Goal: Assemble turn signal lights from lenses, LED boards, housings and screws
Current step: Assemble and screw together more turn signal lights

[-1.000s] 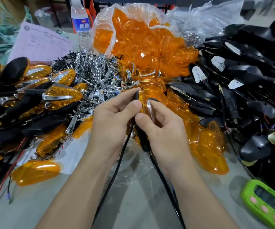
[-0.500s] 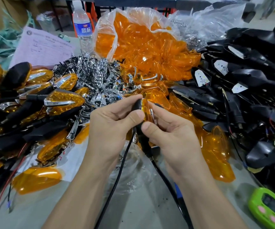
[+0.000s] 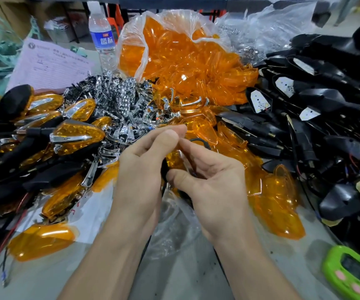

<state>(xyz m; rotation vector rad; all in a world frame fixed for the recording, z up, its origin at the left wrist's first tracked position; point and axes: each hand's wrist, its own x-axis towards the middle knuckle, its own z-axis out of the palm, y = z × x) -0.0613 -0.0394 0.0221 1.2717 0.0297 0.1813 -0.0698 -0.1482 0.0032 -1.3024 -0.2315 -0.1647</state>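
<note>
Amber plastic shows between my palms: the half-built turn signal light (image 3: 174, 158) sits at the middle of the view, over the table (image 3: 185, 282), its black housing mostly hidden by my fingers; my left hand (image 3: 142, 169) curls round its left side, thumb and forefinger meeting at the top; my right hand (image 3: 215, 187) grips it from the right, thumb pressed low against it, forefinger reaching up towards the left fingertips; a loop of black wire (image 3: 199, 139) arches just above my right forefinger. Behind, a clear bag of amber lenses (image 3: 185, 59) spills forward; chrome trims (image 3: 114, 98) are heaped to its left; black housings (image 3: 330, 98), some with white LED boards (image 3: 260, 101), lie to its right; finished lights (image 3: 76, 136) are piled at far left; a green timer (image 3: 353, 277) rests at the near right corner.
</note>
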